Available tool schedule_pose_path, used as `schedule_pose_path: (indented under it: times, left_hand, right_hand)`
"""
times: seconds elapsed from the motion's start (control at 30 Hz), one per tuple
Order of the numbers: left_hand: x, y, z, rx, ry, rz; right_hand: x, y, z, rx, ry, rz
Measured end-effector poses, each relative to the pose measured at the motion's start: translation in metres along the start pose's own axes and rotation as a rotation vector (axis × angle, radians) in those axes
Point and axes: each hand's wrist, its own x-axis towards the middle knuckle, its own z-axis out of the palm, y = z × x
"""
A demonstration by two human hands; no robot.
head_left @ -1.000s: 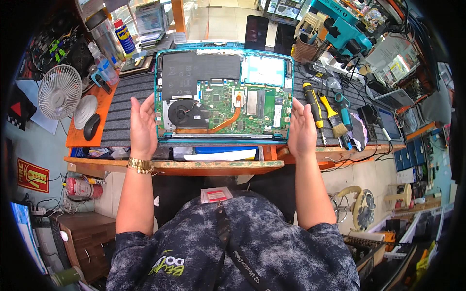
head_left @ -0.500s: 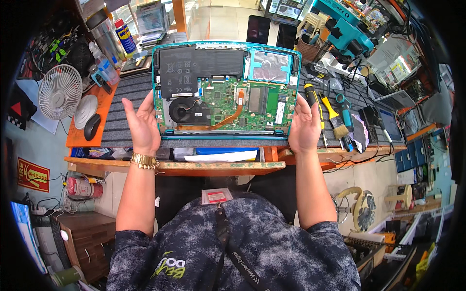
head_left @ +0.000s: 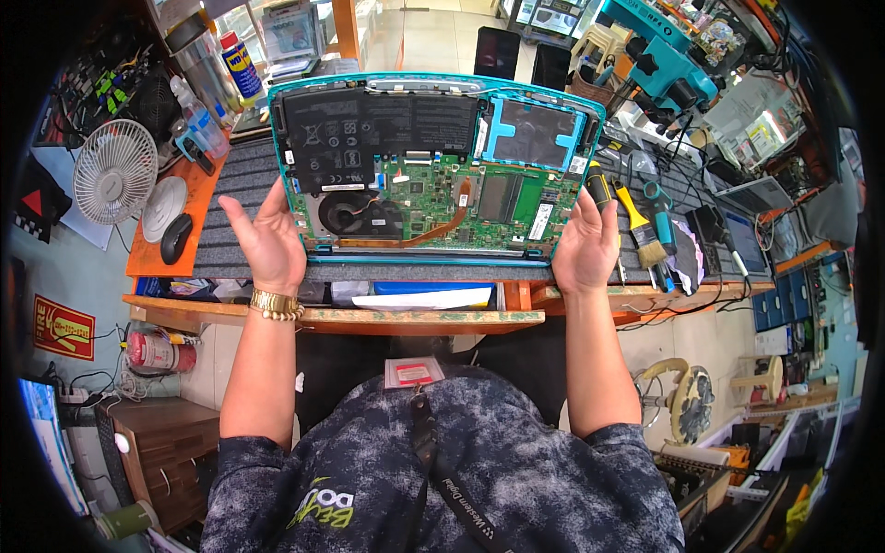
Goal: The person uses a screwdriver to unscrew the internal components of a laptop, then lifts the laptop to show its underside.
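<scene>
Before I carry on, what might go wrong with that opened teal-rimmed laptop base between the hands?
1. The opened teal-rimmed laptop base looks tilted, with the left hand and right hand at its side edges; it might slip.
2. The green circuit board is uncovered, so the gold-coloured metal bracelet might scrape it if the left hand reached across.
3. The yellow-and-black screwdriver lies close to the base's right edge and might get bumped.

Bright overall, with fisheye bending and blackened corners.
</scene>
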Motion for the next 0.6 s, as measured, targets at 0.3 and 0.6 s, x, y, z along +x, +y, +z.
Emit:
schedule_pose_path:
  times: [0.3, 0.6]
  left_hand:
    - [0.002, 0.000, -0.019, -0.058, -0.015, -0.019]
    - [-0.001, 0.003, -0.019, -0.091, 0.045, -0.005]
  right_hand:
    - [-0.001, 0.003, -0.012, 0.054, 0.047, -0.025]
    - [-0.003, 0.002, -0.011, 0.121, -0.026, -0.005]
